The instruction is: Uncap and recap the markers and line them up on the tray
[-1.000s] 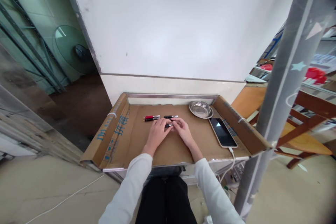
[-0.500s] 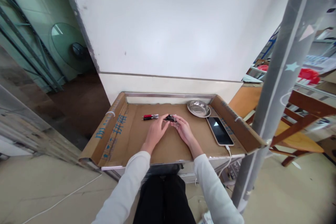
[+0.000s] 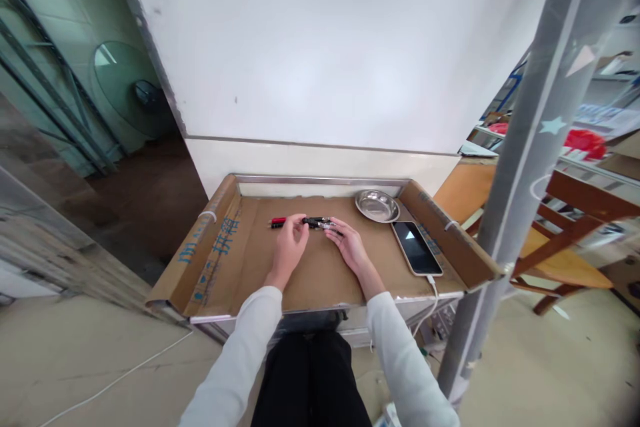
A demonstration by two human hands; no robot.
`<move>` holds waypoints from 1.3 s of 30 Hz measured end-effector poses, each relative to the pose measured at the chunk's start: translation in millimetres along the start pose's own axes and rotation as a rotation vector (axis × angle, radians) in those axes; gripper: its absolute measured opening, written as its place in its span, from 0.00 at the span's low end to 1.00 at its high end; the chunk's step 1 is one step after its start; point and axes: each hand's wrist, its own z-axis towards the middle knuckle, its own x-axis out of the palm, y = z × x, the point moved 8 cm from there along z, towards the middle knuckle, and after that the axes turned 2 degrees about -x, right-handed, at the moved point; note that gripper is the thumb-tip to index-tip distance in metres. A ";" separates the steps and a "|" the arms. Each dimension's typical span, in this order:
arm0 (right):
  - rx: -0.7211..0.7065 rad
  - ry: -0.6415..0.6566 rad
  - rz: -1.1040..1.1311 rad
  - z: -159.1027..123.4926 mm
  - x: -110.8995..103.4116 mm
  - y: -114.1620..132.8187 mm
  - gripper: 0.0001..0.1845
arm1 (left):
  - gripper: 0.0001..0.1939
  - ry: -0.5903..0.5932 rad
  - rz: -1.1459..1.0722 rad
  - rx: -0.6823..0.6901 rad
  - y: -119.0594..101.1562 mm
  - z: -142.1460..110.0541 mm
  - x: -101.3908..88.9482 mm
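Observation:
Several pens lie in a row on the cardboard-lined table (image 3: 320, 273). My left hand (image 3: 289, 248) rests with its fingertips pinched at a red pen (image 3: 278, 221) and the dark pen beside it. My right hand (image 3: 349, 243) is closed on a black pen (image 3: 317, 221) just left of its fingers. The two hands sit close together near the far middle of the cardboard. Both sleeves are white.
A round steel dish (image 3: 377, 205) stands at the far right of the cardboard. A phone (image 3: 416, 247) on a white cable lies right of my right hand. A grey pole (image 3: 520, 167) rises at the right, with wooden chairs (image 3: 565, 240) behind it.
Both hands moved away from me toward the row of pens. The left hand slid left to the red pen, and the right hand brought a black pen up into the row.

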 end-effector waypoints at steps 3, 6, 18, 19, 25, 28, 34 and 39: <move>-0.040 -0.031 -0.025 0.5 -3.4 1.6 0.17 | 0.12 0.014 -0.006 -0.046 5.8 0.3 0.9; -0.188 -0.136 -0.083 0.8 -14.9 11.8 0.18 | 0.10 0.175 -0.031 -0.094 15.2 -1.2 16.3; -0.565 0.193 -0.973 -19.5 30.0 22.8 0.15 | 0.05 0.388 0.238 0.070 27.6 -4.8 45.7; -0.566 0.224 -1.033 -19.6 32.2 19.7 0.18 | 0.06 0.380 0.243 0.063 29.3 -4.5 45.8; -0.604 0.129 -1.321 -16.8 26.7 16.1 0.25 | 0.07 0.320 0.210 0.050 28.8 -2.1 40.5; -0.628 0.063 -1.327 -18.8 24.1 20.9 0.22 | 0.07 0.351 0.183 0.086 20.2 -2.9 39.9; -0.667 0.145 -1.205 -22.1 26.2 20.8 0.25 | 0.08 0.497 0.158 0.170 1.6 -8.7 44.4; -0.648 0.164 -1.174 -16.7 21.5 14.3 0.23 | 0.06 0.544 0.193 0.144 6.2 -9.4 48.4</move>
